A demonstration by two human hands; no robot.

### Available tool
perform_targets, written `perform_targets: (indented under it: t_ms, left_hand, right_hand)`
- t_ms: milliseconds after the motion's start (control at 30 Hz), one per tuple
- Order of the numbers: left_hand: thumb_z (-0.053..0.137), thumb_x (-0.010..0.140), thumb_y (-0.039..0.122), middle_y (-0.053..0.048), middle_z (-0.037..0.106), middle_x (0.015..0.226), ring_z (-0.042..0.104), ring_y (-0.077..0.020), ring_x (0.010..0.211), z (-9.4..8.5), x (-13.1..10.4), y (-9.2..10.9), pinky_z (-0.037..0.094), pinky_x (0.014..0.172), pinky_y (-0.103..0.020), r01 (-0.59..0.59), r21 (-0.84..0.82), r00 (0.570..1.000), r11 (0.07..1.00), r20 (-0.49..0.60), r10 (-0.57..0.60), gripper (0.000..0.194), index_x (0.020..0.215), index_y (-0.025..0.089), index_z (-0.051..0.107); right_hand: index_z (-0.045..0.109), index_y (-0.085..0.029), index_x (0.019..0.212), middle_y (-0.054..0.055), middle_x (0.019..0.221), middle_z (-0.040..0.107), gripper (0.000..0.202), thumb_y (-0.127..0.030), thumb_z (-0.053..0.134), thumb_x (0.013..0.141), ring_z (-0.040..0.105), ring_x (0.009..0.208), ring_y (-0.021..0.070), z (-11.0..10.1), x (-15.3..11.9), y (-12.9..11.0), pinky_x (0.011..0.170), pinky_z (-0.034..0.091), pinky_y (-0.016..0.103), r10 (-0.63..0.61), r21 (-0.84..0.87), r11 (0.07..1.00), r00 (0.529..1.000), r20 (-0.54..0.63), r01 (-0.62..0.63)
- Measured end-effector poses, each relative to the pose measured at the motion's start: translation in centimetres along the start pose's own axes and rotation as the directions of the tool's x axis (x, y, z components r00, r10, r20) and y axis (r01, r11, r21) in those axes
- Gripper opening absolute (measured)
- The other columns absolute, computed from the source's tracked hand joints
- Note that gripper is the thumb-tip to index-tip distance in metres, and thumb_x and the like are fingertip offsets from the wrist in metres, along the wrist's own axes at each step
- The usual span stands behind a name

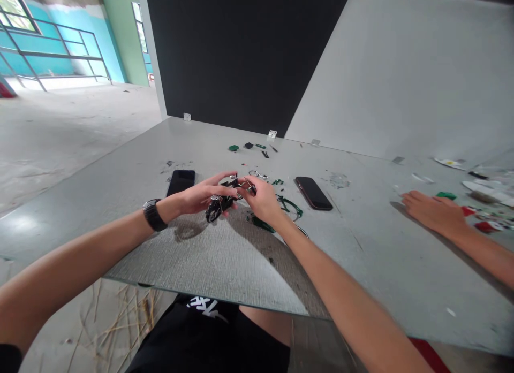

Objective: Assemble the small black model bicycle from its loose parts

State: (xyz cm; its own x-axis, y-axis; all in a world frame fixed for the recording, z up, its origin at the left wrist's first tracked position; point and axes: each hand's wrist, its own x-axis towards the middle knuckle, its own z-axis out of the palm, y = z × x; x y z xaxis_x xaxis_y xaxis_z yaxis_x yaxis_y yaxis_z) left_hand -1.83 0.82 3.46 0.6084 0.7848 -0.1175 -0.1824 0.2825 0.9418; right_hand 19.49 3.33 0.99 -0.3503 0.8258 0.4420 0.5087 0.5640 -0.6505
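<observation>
A small black model motorcycle (219, 206) with silvery wheels is held above the table, tilted, its near wheel pointing down toward me. My left hand (203, 193) is closed around its body, with a black watch on the wrist. The fingers of my right hand (260, 197) pinch at the far end of the model, where a thin dark part shows; exactly what they grip there is too small to tell. Under and beside my right hand lie green curved model parts (291, 206), partly hidden by the forearm.
A phone (182, 181) lies left of my hands, another phone (314, 193) to the right. Small green and black pieces (233, 147) are scattered toward the back panel (249, 57). Another person's hand (436, 215) rests at the right, near several loose colored parts.
</observation>
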Motion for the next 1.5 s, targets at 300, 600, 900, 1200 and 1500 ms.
perform_targets:
  t_ms: [300,600,900,1200,1500]
  left_hand:
    - [0.073,0.088,0.053,-0.017,0.065,0.123,0.072,-0.0304,0.099,-1.7,0.4,-0.9,0.06,0.072,-0.036,-0.15,0.057,0.976,0.987,0.169,0.138,0.08,0.154,0.029,0.036]
    - [0.047,0.101,0.06,-0.012,0.07,0.102,0.074,-0.0252,0.081,-0.6,0.7,-0.5,0.059,0.06,-0.032,-0.096,0.135,0.995,0.986,-0.009,0.098,0.06,0.146,0.021,0.045]
    - [0.06,0.097,0.048,-0.008,0.073,0.087,0.06,-0.0129,0.064,-1.1,1.4,-0.7,0.047,0.061,-0.026,-0.218,0.617,0.905,0.757,-0.162,0.393,0.039,0.115,0.017,0.075]
    - [0.069,0.09,0.039,-0.008,0.073,0.096,0.065,-0.0189,0.091,-2.3,2.0,-1.4,0.049,0.08,-0.031,-0.283,0.8,0.755,0.529,-0.154,0.637,0.021,0.088,0.018,0.074]
    - [0.066,0.093,0.041,-0.008,0.073,0.093,0.066,-0.0157,0.083,-2.3,2.5,-2.3,0.049,0.076,-0.03,-0.336,0.648,0.829,0.684,-0.14,0.541,0.025,0.091,0.016,0.064]
  right_hand:
    - [0.07,-0.018,0.104,0.006,0.086,0.076,0.042,-0.058,0.066,0.09,0.064,0.071,0.0201,0.1,-0.2,-0.3,0.068,0.043,0.032,0.046,0.018,0.999,0.998,-0.037,-0.046]
    - [0.07,-0.019,0.087,0.007,0.088,0.076,0.04,-0.059,0.067,0.089,0.064,0.074,0.021,0.9,-0.3,-0.1,0.068,0.042,0.032,0.031,-0.002,0.999,0.994,-0.107,-0.032]
    - [0.071,-0.019,0.091,0.006,0.087,0.076,0.022,-0.04,0.07,0.09,0.061,0.07,0.0192,1.4,-0.6,-0.6,0.067,0.042,0.031,0.05,0.045,0.998,0.992,-0.115,-0.045]
    - [0.07,-0.019,0.085,0.007,0.085,0.077,0.017,-0.036,0.072,0.086,0.063,0.07,0.0194,1.5,-0.6,-0.7,0.067,0.045,0.031,0.071,0.063,0.996,0.991,-0.118,-0.063]
    - [0.07,-0.018,0.088,0.007,0.085,0.077,0.017,-0.035,0.073,0.084,0.063,0.07,0.0189,1.5,-0.7,-0.4,0.067,0.045,0.031,0.087,0.076,0.994,0.99,-0.111,-0.078]
